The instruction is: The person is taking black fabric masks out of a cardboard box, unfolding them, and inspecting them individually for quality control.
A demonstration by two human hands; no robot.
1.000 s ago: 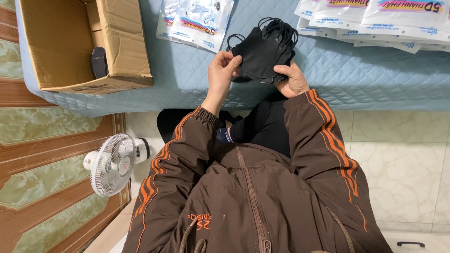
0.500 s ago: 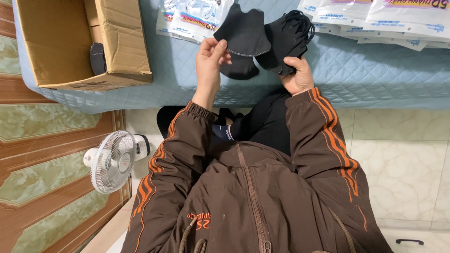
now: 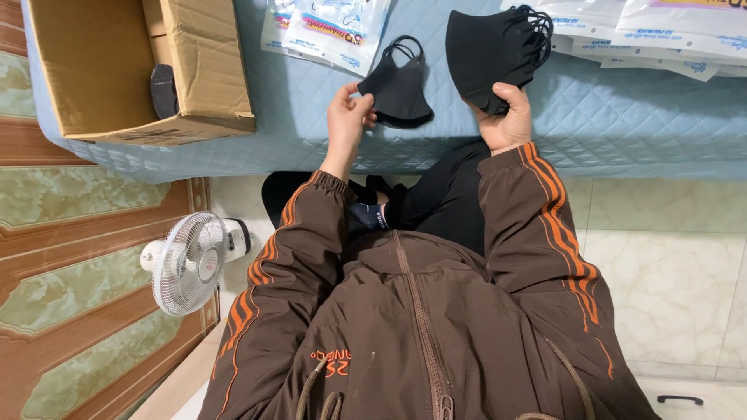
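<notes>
The left hand [image 3: 346, 117] pinches one black mask [image 3: 401, 92] in a narrow grip above the blue quilt [image 3: 622, 124]; the right hand [image 3: 506, 120] grips a mask stack [image 3: 490, 54].

The scene is seen through a single camera worn on the head and tilted steeply downward along the wearer's own body. The brown jacket [image 3: 420, 327] fills the lower frame at very close range, while the blue quilted surface [image 3: 622, 132] is met at arm's length along the top edge. A cardboard box [image 3: 101, 70] and a white fan [image 3: 189, 263] are caught at the left margin. No second view is provided.
</notes>
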